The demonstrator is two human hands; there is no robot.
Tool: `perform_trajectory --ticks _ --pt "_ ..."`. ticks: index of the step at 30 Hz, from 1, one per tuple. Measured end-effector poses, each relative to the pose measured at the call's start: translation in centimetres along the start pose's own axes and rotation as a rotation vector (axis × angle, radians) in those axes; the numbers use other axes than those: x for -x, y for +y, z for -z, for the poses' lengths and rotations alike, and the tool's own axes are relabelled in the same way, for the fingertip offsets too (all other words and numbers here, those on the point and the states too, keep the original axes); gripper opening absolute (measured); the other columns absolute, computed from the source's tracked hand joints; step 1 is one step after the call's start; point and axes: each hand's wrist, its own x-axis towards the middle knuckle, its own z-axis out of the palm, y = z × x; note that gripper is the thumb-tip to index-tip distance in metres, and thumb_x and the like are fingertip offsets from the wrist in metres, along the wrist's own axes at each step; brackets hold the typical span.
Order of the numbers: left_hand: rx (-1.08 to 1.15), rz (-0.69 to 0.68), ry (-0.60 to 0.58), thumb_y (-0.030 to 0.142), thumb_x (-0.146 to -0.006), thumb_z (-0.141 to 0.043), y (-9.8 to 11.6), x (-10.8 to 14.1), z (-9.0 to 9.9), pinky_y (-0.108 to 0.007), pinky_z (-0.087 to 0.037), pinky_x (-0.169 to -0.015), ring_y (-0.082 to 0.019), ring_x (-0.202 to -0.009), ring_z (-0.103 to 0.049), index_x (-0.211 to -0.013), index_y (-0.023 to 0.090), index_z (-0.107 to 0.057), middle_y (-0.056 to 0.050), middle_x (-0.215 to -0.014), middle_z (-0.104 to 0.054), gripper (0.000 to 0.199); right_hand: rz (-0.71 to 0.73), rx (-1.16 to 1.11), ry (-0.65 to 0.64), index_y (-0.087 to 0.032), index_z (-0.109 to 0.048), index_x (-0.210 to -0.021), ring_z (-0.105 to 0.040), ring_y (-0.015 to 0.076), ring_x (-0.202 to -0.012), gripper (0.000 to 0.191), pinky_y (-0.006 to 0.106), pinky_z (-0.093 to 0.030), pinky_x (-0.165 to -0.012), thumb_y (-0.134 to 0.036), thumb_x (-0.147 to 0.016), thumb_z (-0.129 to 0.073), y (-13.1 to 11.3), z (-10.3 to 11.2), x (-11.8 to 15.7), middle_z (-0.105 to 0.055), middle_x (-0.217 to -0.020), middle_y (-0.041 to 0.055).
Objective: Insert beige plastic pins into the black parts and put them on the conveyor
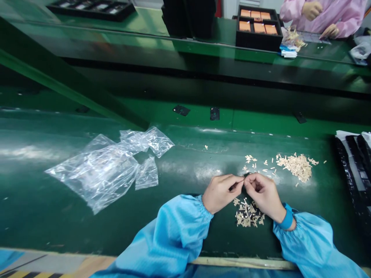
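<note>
Both grips (222, 192) (264, 194) pinched at a dark piece (247, 175)

Crinkled, glossy clear plastic bags (98, 170); smooth green work surface (185, 231) with a soft sheen; blue cloth sleeves (182, 227), gathered and wrinkled; matt, pale small pieces (298, 166).

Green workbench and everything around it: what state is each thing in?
Left hand: fingertips pinched together.
Right hand: fingertips pinched, meeting the other's.
Small dark piece: at those fingertips, mostly hidden.
Blue wristband: fastened around the right wrist.
Clear bags: crumpled, lying down.
Pale pieces: loosely heaped, some scattered.
Nearer pile: loose, mixed pale and dark.
Black box: open, holding orange items.
</note>
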Motion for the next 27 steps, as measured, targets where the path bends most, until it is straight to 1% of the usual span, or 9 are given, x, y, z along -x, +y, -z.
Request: perform_trajectory --ticks 5,8,11,13,15,18,22,25,27 --pt "-0.053 -0.02 -0.033 0.015 -0.09 -0.053 -0.3 0.0 0.1 -0.021 -0.05 -0.061 -0.011 -0.056 -0.061 -0.091 0.021 -0.077 -0.002 -0.069 -0.072 0.025 0.074 0.089 -0.008 -0.021 -0.064 -0.081 -0.044 0.0117 -0.052 0.013 0.025 -0.036 -0.051 -0.025 -0.093 -0.06 -0.3 0.1 0.1 -0.051 -0.062 -0.004" --pt "-0.072 -0.043 -0.034 0.013 -0.089 -0.052 -0.5 0.1 0.1 -0.021 -0.05 -0.061 -0.011 -0.054 -0.059 -0.089 0.022 -0.078 -0.001 -0.065 -0.07 0.027 0.072 0.086 -0.016 -0.021 -0.064 -0.08 -0.044 0.0112 -0.051 0.012 0.024 -0.035 -0.05 -0.024 -0.091 -0.06 -0.4 0.1 0.0 -0.052 -0.061 -0.0041" --pt "-0.07 -0.052 -0.051 0.012 -0.089 -0.052 -0.6 0.1 0.1 -0.021 -0.05 -0.062 -0.011 -0.055 -0.06 -0.089 0.022 -0.077 -0.001 -0.066 -0.071 0.027 0.039 0.049 -0.029 -0.021 -0.065 -0.08 -0.043 0.0109 -0.05 0.012 0.024 -0.034 -0.048 -0.025 -0.091 -0.061 -0.3 0.1 0.0 -0.052 -0.06 -0.0041" --pt "-0.039 -0.029 -0.051 0.011 -0.089 -0.053 -0.6 0.1 0.1 -0.021 -0.051 -0.064 -0.011 -0.058 -0.063 -0.089 0.022 -0.076 -0.001 -0.071 -0.074 0.026 0.008 0.009 -0.041 -0.02 -0.065 -0.079 -0.043 0.0109 -0.05 0.013 0.024 -0.034 -0.048 -0.026 -0.09 -0.062 -0.3 0.2 0.0 -0.051 -0.059 -0.0042" --pt "0.007 0.042 -0.015 0.013 -0.092 -0.054 -0.6 -0.2 0.3 -0.021 -0.052 -0.067 -0.012 -0.063 -0.067 -0.092 0.022 -0.075 -0.001 -0.075 -0.075 0.023 -0.025 -0.042 -0.035 -0.02 -0.065 -0.08 -0.043 0.011 -0.051 0.013 0.023 -0.034 -0.048 -0.028 -0.09 -0.063 -0.2 0.5 -0.2 -0.051 -0.059 -0.004" --pt "0.01 0.14 0.055 0.02 -0.098 -0.052 -0.6 -0.9 0.6 -0.023 -0.053 -0.073 -0.014 -0.072 -0.069 -0.098 0.02 -0.073 -0.002 -0.079 -0.075 0.021 -0.069 -0.118 0.023 -0.019 -0.065 -0.081 -0.045 0.0117 -0.052 0.015 0.024 -0.037 -0.049 -0.032 -0.089 -0.064 0.0 1.1 -0.6 -0.054 -0.062 -0.0026" --pt "-0.034 0.105 0.063 0.023 -0.099 -0.054 -0.8 -2.3 0.5 -0.025 -0.052 -0.08 -0.015 -0.082 -0.066 -0.093 0.02 -0.074 -0.004 -0.086 -0.07 0.021 -0.088 -0.144 0.095 -0.019 -0.065 -0.082 -0.047 0.0122 -0.053 0.019 0.024 -0.037 -0.05 -0.036 -0.089 -0.065 0.4 1.7 -1.1 -0.057 -0.064 -0.0014" --pt "0.018 0.054 0.105 0.012 -0.094 -0.055 -1.0 -3.1 0.0 -0.024 -0.052 -0.08 -0.015 -0.092 -0.065 -0.094 0.02 -0.074 -0.007 -0.099 -0.067 0.021 -0.077 -0.131 0.115 -0.019 -0.065 -0.082 -0.046 0.0114 -0.052 0.017 0.024 -0.037 -0.049 -0.034 -0.089 -0.065 0.6 1.8 -1.3 -0.059 -0.066 -0.0009" --pt "0.057 0.029 0.095 0.009 -0.094 -0.052 -1.1 -3.3 -0.2 -0.025 -0.051 -0.081 -0.015 -0.093 -0.065 -0.1 0.02 -0.074 -0.006 -0.101 -0.068 0.025 -0.067 -0.119 0.116 -0.019 -0.065 -0.083 -0.046 0.0112 -0.052 0.016 0.024 -0.036 -0.049 -0.033 -0.089 -0.064 0.6 1.8 -1.3 -0.059 -0.066 -0.0009"
